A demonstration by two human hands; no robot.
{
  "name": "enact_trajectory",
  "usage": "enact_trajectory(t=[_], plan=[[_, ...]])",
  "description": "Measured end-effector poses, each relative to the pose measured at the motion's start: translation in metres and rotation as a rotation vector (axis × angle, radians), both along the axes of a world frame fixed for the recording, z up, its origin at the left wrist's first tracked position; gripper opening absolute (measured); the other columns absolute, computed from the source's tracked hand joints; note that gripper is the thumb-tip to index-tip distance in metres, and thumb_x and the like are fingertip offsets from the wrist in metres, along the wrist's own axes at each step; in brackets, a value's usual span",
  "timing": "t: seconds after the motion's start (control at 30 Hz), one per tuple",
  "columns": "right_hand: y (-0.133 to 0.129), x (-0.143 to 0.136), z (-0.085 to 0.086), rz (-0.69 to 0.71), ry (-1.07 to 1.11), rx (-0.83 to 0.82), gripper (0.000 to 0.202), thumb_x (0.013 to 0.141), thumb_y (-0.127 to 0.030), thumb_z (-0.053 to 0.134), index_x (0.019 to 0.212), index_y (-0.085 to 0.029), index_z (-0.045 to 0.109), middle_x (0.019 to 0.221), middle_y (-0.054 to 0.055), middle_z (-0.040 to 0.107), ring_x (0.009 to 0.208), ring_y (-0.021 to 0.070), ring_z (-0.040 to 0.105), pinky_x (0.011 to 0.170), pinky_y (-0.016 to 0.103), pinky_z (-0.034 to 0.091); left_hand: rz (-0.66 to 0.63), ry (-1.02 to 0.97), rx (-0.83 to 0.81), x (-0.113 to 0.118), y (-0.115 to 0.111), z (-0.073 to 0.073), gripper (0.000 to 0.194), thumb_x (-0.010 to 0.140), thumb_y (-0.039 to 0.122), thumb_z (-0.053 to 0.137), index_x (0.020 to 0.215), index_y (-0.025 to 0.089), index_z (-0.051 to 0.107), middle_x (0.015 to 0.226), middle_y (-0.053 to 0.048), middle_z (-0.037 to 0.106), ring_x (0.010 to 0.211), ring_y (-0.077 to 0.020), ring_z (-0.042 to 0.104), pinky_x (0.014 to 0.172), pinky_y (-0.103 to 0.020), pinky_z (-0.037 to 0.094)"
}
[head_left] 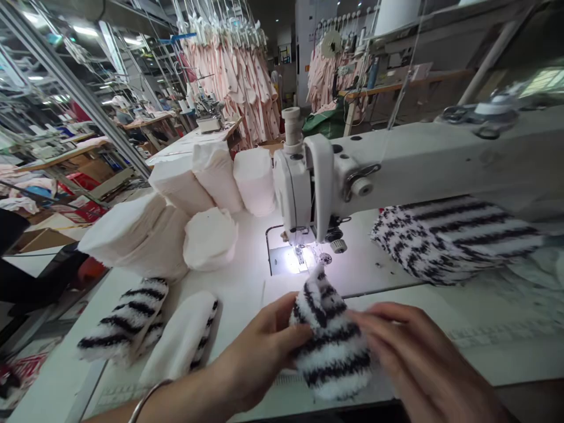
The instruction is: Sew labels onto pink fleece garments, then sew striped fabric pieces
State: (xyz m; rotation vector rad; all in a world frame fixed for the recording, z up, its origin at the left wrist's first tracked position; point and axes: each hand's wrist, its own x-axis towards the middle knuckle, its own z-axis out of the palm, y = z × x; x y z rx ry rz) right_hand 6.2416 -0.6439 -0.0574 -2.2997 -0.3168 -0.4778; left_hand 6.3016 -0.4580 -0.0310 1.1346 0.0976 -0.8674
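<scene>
A fuzzy black-and-white striped plush fabric piece [337, 346] stands tilted in front of the sewing machine [304, 188], its narrow top end close to the lit needle area. My left hand [264, 346] grips its left side, thumb on the near face. At its right edge are the fingers of my right hand [409, 346], slightly blurred and closed on the fabric; the thumb is hidden. Left of my hands, one striped plush piece [126, 320] lies beside another with its white side up [183, 335]. More striped plush pieces [453, 235] are heaped behind the machine's arm.
Stacks of white padded pieces [136, 232] line the table's left and back, with a lower stack [210, 238] nearer the needle. A ruler strip runs along the table's front edge. Pink garments [233, 82] hang beyond, near another sewing machine [209, 117].
</scene>
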Motion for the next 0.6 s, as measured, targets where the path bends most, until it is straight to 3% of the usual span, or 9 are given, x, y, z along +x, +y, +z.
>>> enact_trajectory(t=[0.07, 0.13, 0.2, 0.3, 0.37, 0.47, 0.6], plan=[[0.004, 0.002, 0.000, -0.050, 0.157, 0.204, 0.032, 0.091, -0.031, 0.045, 0.122, -0.031, 0.052, 0.106, 0.003, 0.060, 0.091, 0.0141, 0.062, 0.073, 0.018, 0.053, -0.013, 0.007, -0.022, 0.001, 0.012, 0.007, 0.031, 0.079, 0.022, 0.060, 0.110, 0.018, 0.058, 0.097, -0.006, 0.061, 0.080, -0.0126, 0.058, 0.078, -0.026, 0.046], [0.015, 0.005, 0.002, -0.009, 0.316, 0.401, 0.036, 0.091, -0.035, 0.047, 0.127, -0.033, 0.048, 0.099, 0.001, 0.062, 0.085, 0.0123, 0.063, 0.072, 0.017, 0.053, -0.048, -0.047, -0.011, 0.004, 0.025, 0.014, 0.033, 0.084, 0.032, 0.054, 0.114, 0.020, 0.056, 0.098, -0.006, 0.061, 0.084, -0.0145, 0.058, 0.083, -0.030, 0.046], [0.030, 0.011, 0.004, 0.029, 0.384, 0.513, 0.039, 0.090, -0.036, 0.049, 0.128, -0.033, 0.046, 0.091, 0.000, 0.061, 0.077, 0.0110, 0.063, 0.069, 0.017, 0.053, -0.097, -0.254, 0.171, 0.011, 0.036, 0.020, 0.041, 0.083, 0.042, 0.054, 0.120, 0.023, 0.052, 0.103, -0.005, 0.059, 0.086, -0.0160, 0.056, 0.082, -0.030, 0.045], [0.047, 0.022, -0.003, 0.042, 0.337, 0.419, 0.036, 0.089, -0.035, 0.049, 0.124, -0.030, 0.052, 0.083, 0.001, 0.060, 0.065, 0.0109, 0.061, 0.059, 0.018, 0.052, -0.206, -0.685, 0.613, 0.027, 0.047, 0.019, 0.050, 0.077, 0.040, 0.062, 0.122, 0.024, 0.050, 0.098, -0.004, 0.059, 0.078, -0.0148, 0.053, 0.069, -0.026, 0.043], [0.052, 0.028, -0.010, 0.012, 0.291, 0.262, 0.032, 0.088, -0.032, 0.051, 0.119, -0.028, 0.055, 0.078, 0.000, 0.060, 0.062, 0.0116, 0.060, 0.056, 0.020, 0.050, -0.297, -0.847, 0.805, 0.039, 0.050, 0.013, 0.033, 0.079, 0.034, 0.060, 0.108, 0.019, 0.057, 0.081, -0.001, 0.059, 0.068, -0.0128, 0.050, 0.062, -0.024, 0.039], [0.052, 0.032, -0.013, -0.022, 0.281, 0.142, 0.028, 0.086, -0.031, 0.053, 0.114, -0.027, 0.058, 0.073, -0.001, 0.060, 0.059, 0.0116, 0.060, 0.056, 0.020, 0.049, -0.379, -0.907, 0.921, 0.051, 0.050, 0.006, 0.016, 0.082, 0.029, 0.054, 0.090, 0.016, 0.060, 0.065, 0.002, 0.054, 0.060, -0.0108, 0.046, 0.058, -0.023, 0.035], [0.047, 0.029, 0.000, -0.002, 0.326, 0.238, 0.025, 0.088, -0.031, 0.052, 0.111, -0.029, 0.060, 0.073, -0.003, 0.058, 0.051, 0.0080, 0.056, 0.049, 0.017, 0.047, -0.317, -0.930, 0.896, 0.054, 0.049, 0.011, 0.019, 0.085, 0.033, 0.050, 0.089, 0.016, 0.056, 0.057, 0.005, 0.049, 0.053, -0.0087, 0.042, 0.053, -0.021, 0.032]])
